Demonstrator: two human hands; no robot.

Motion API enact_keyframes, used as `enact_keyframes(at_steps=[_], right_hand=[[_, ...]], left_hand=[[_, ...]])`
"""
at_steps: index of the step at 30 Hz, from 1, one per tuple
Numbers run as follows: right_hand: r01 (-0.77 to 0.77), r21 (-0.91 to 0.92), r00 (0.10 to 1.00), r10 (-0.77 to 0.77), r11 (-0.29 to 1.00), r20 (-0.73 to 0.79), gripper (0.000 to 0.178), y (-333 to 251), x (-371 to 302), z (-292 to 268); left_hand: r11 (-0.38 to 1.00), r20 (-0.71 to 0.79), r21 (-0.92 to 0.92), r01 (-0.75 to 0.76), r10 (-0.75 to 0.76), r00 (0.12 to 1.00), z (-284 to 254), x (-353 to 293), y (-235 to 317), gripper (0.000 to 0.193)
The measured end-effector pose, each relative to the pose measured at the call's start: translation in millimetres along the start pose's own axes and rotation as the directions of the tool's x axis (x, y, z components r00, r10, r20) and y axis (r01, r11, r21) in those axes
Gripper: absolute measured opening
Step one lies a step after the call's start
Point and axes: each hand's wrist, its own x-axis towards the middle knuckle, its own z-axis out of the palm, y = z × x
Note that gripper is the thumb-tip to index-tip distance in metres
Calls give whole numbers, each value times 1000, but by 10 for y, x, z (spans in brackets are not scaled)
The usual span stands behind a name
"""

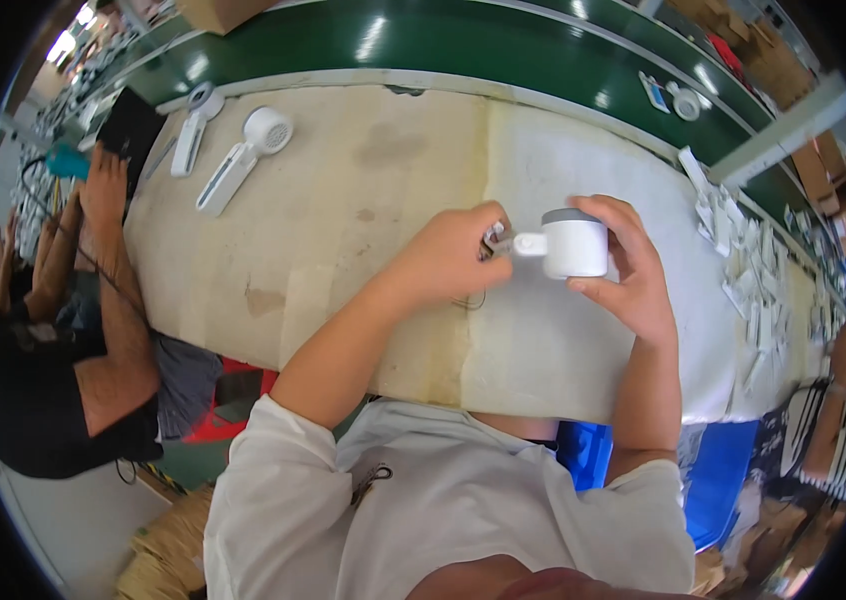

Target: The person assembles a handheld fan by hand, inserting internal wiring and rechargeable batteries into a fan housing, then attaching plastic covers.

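Note:
My right hand grips a white, drum-shaped fan head with a grey top, thumb below and fingers over the upper edge. A short neck stub points from the head toward my left hand. The left fingers are pinched together at the end of that stub, around small parts that I cannot make out. A thin wire loops out beneath the left hand. Both hands are above the pale worktable.
Two white handheld fans lie at the far left of the table. Many white plastic handle pieces are heaped along the right edge. Behind runs a green conveyor carrying fan parts. A co-worker sits at left.

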Motion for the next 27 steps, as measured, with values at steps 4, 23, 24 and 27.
enact_keyframes(at_steps=[4,23,24,27], right_hand=[[8,-28,955,0,1000,298,49,120,43,-88],[-671,-683,674,-147,287,-724,41,1365,75,-1849],[-713,-699,678,-196,59,-708,48,1682,-163,-2195],[-811,-585,553,323,1,-768,54,1664,-177,-2141]], left_hand=[[979,99,202,-2,-19,995,160,-47,-30,29],[538,25,-841,51,-56,998,180,56,-45,28],[491,50,-869,50,-13,999,190,113,-59,33],[513,2,-857,43,-80,997,89,50,-99,34]])
